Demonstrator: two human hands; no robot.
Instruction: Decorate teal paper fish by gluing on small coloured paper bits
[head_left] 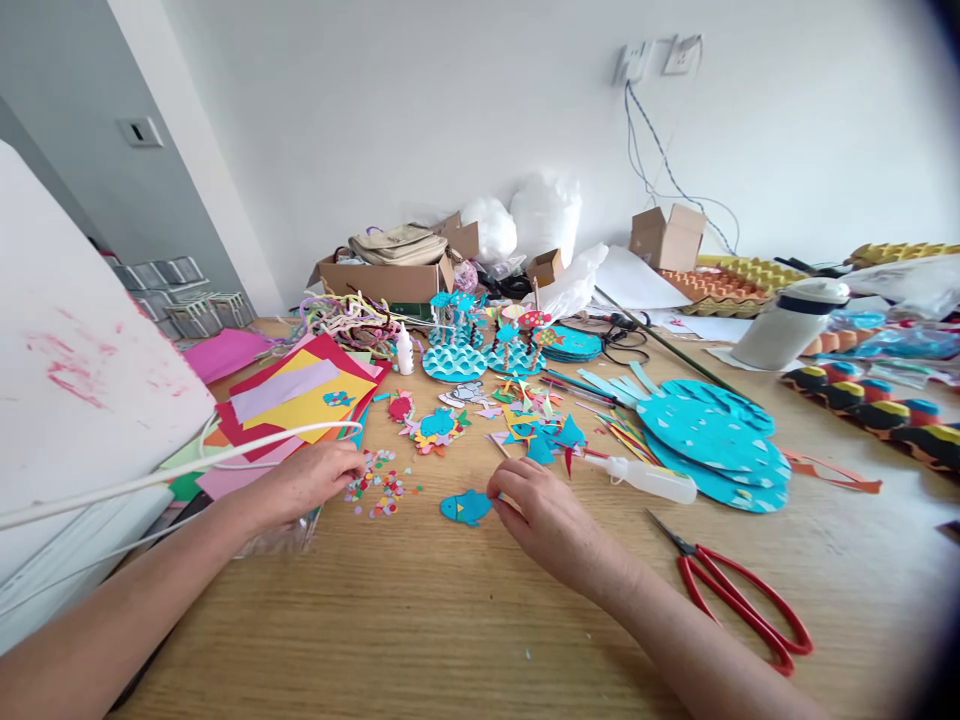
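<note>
I see my right hand [544, 520] with fingertips pinched together beside the blue paper fish [466, 507], touching its tail end; whether anything is pinched there I cannot tell. My left hand [315, 480] curls, fingers together, at the confetti dots [379, 485]. A careless sweep could scatter those dots or knock the glue bottle [651, 478] over. The red scissors [739, 595] lie near my right forearm. Bare wood opens toward the near table [450, 640] edge.
</note>
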